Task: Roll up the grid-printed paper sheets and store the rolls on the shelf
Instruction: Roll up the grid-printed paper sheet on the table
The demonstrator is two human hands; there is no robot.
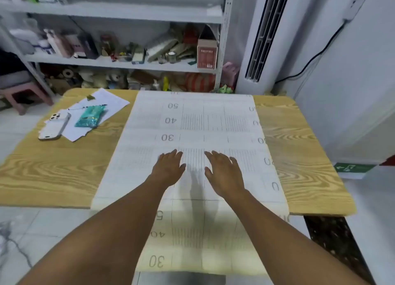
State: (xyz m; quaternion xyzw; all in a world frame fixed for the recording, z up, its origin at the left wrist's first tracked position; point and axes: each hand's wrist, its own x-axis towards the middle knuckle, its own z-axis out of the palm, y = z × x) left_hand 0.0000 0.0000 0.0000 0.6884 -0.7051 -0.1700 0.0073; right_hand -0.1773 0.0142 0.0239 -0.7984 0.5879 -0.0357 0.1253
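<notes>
The grid-printed paper sheet (192,122) hangs at its near end over the front edge of the counter (53,173), and the rest lies flat up to the far edge. The left hand (170,166) and right hand (224,171) rest on its middle, fingers straight and released, probably smoothing it for rolling. Bare wood flanks the sheet. A phone (54,125) and a teal packet (90,116) lie far left, and the shelf (128,62) stands beyond.

Light wood-grain tabletop (53,173), far-left corner: white smartphone (54,125) camera-side up, teal plastic packet (90,116) just beside it, both on loose plain white sheets (111,101). Pink stool (23,92) far left. White tower air conditioner (269,28) behind right.
</notes>
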